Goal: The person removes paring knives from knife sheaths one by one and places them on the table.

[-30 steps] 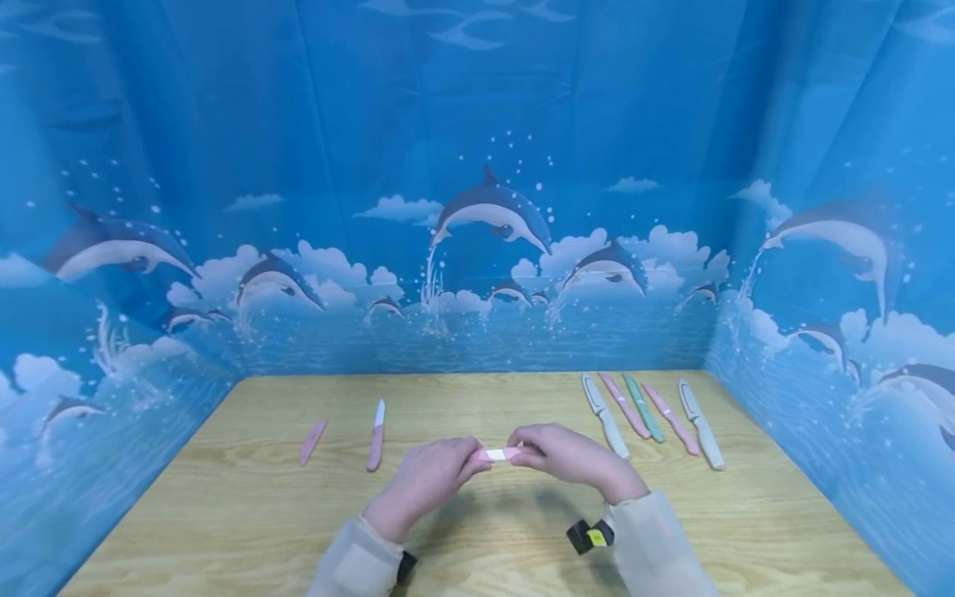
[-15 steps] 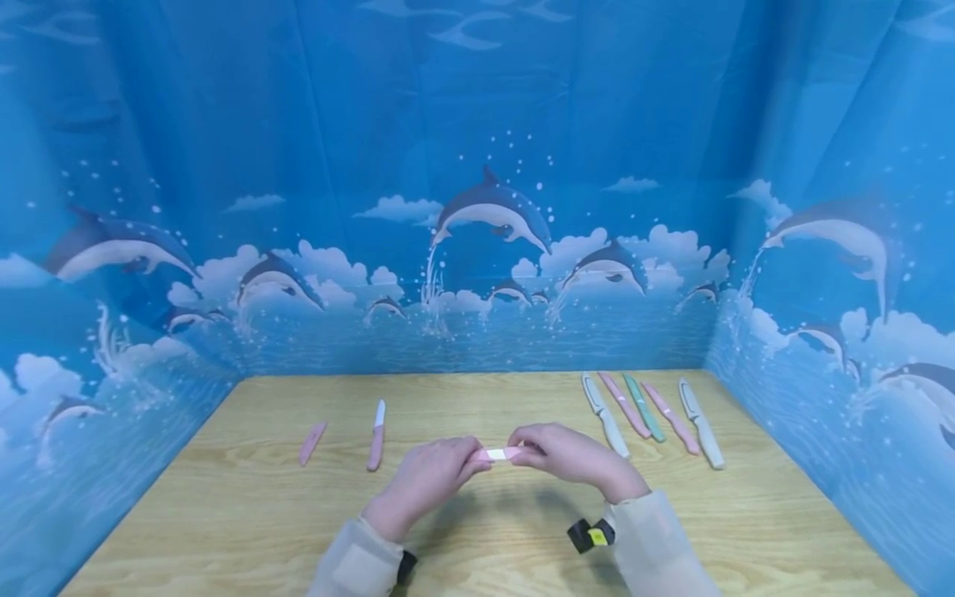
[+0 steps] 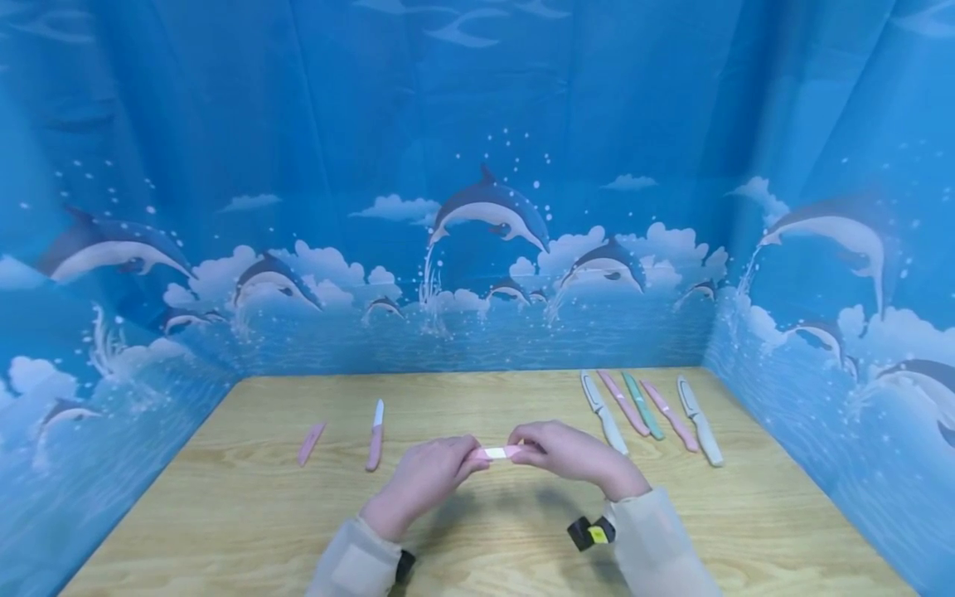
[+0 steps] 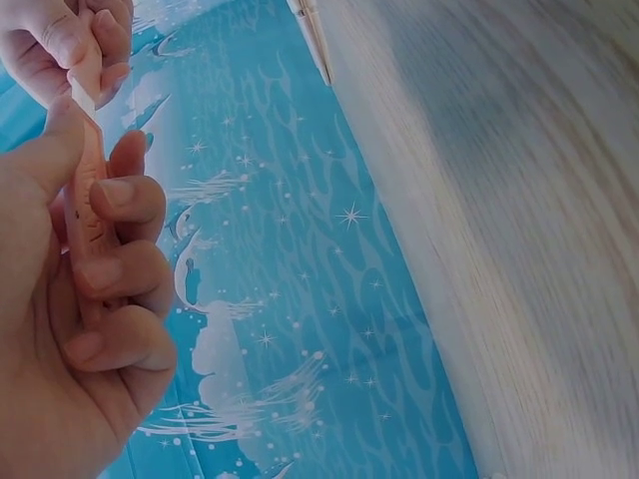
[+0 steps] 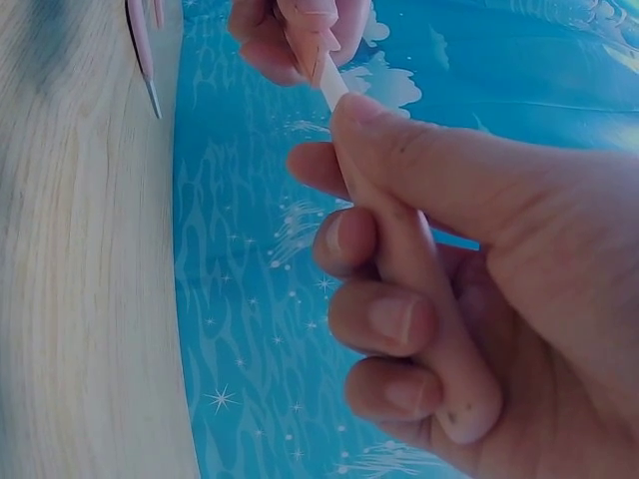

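In the head view both hands meet above the front middle of the table, a pink knife between them. My right hand (image 3: 570,452) grips the knife's pink handle (image 5: 414,259), fingers curled round it and thumb along its top. My left hand (image 3: 429,473) holds a pink slotted blade sheath (image 4: 90,220) between thumb and curled fingers. A short stretch of white blade (image 3: 496,453) shows between sheath and handle; the rest of the blade is hidden in the sheath. Left of the hands, another pink knife (image 3: 375,439) with a bare white blade lies near a separate pink sheath (image 3: 311,444).
At the back right of the wooden table (image 3: 224,514) lie several sheathed knives: a white knife (image 3: 606,414), pink ones, a green knife (image 3: 644,406) and another white knife (image 3: 701,423). A blue dolphin-print curtain (image 3: 477,124) encloses the table's back and sides.
The head view has shifted very slightly. Both hands keep the same grip and place on the knife and sheath, and the white stretch between them looks the same.
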Demonstrator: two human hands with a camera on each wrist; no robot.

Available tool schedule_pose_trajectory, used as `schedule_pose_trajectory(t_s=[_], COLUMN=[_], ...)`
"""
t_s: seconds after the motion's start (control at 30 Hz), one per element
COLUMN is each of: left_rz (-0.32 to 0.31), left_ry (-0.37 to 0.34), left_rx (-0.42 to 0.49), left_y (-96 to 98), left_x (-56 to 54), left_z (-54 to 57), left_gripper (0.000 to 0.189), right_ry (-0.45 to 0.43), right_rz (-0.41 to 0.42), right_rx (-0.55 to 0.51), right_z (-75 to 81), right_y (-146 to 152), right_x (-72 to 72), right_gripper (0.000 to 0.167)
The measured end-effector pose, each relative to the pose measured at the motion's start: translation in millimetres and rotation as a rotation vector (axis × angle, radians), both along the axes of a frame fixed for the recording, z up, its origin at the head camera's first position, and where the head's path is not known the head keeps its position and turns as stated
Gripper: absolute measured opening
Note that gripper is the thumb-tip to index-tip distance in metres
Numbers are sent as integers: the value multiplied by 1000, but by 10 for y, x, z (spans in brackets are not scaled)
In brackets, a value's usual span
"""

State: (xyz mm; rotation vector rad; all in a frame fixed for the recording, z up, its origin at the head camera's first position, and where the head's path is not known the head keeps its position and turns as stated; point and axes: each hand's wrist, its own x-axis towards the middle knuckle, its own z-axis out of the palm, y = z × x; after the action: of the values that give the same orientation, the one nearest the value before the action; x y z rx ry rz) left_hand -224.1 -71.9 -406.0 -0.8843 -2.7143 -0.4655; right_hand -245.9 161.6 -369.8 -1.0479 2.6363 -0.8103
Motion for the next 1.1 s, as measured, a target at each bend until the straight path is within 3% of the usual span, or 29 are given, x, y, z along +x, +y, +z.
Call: schedule_pose_trajectory(t_s=[1.1], left_rz=[5], left_ry=[-4], left_rx=[-15], left_y=[-13], left_x=[3], left_z=[12], left_gripper=[29], right_ry=[11], right_rz=[-1], right_rx=[12], right_z=[9], right_y=[37], right_x=[-15], right_gripper=[17])
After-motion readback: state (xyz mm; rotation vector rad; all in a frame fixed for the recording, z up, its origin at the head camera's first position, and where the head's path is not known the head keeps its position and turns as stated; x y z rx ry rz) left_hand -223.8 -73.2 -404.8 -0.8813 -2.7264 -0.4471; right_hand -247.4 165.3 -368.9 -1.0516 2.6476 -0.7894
